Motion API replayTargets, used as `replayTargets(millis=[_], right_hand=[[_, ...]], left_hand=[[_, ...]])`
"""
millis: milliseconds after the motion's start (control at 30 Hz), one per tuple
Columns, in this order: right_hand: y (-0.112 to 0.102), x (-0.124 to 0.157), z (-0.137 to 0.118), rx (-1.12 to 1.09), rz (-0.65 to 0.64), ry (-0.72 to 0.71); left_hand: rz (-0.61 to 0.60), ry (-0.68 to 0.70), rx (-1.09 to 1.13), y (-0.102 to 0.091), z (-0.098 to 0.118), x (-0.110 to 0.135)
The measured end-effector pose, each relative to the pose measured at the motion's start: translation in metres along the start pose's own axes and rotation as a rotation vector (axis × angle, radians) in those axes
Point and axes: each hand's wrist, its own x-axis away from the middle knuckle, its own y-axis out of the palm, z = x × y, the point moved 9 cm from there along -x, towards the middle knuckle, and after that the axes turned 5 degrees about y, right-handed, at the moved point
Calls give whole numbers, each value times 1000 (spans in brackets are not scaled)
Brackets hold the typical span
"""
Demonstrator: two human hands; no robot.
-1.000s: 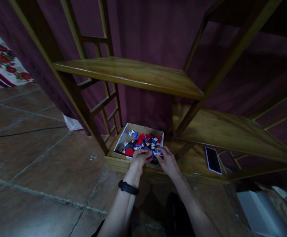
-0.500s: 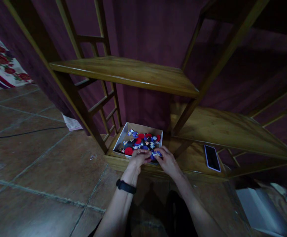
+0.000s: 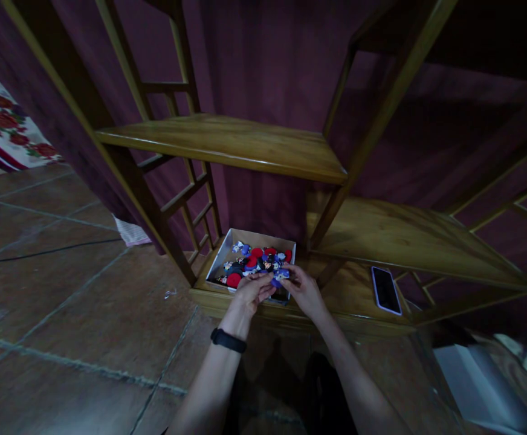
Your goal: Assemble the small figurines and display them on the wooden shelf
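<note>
A small purple-and-white figurine (image 3: 280,277) is pinched between my two hands over the front edge of a shallow cardboard box (image 3: 219,264). My left hand (image 3: 251,292), with a black band at the wrist, grips its left side with thumb and fingers. From the right, my right hand (image 3: 306,293) closes its fingertips on the other side. Inside the box lie several small figurines (image 3: 267,264) in dark, blue and white, mixed with red round pieces (image 3: 234,280). The finer shape of the held figurine is too small to make out.
The box sits on the low wooden shelf (image 3: 345,299) of a rack, under a higher shelf board (image 3: 227,142). A phone (image 3: 386,290) lies to the right. Wooden posts (image 3: 329,217) stand close by. A dark cable (image 3: 55,251) crosses the tiled floor.
The figurine has been raised slightly and turned between my fingers, showing more of itself. My left hand's fingers have spread somewhat beneath it. The view has shifted a little.
</note>
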Motion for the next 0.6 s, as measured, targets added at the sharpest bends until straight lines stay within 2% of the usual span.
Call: replayTargets(millis=[167,333,600], right_hand=[[-1,-2,3,51,-3,15],[-1,-4,5,43,-28,39],[-1,3,-9,123,1,-8]], left_hand=[[-43,-41,7,3,-5,1],[1,-30,-6,1,-7,1],[58,25,32,-3,-9,4]])
